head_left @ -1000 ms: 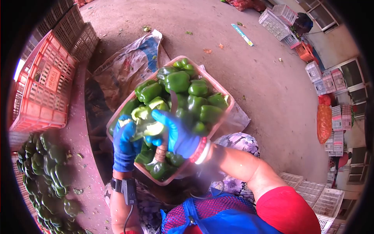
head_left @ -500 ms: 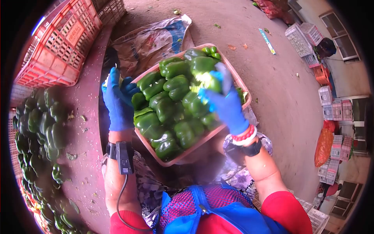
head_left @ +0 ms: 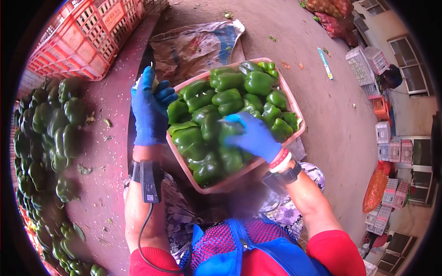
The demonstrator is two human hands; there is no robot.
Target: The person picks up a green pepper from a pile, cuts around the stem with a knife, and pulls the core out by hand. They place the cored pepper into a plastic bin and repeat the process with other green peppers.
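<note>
A pink crate (head_left: 301, 102) filled with green peppers (head_left: 228, 101) stands before me at the centre. My right hand (head_left: 253, 133), in a blue glove, is over the peppers near the middle of the crate; its fingers are blurred and it is unclear whether they grip a pepper. At the crate's left edge my left hand (head_left: 152, 94), also gloved in blue, is raised with its fingers curled round something pale and small that I cannot make out.
Many green peppers (head_left: 43, 133) lie in a pile at the left. Above them stands a red plastic crate (head_left: 87, 41). A crumpled sack (head_left: 195, 48) lies beyond the pink crate. Stacked crates (head_left: 361, 64) and orange net bags (head_left: 376, 191) line the right side.
My right hand has moved down and left over the peppers, and the pale-and-green piece it held no longer shows there. My left hand stays curled. The whole view has shifted slightly.
</note>
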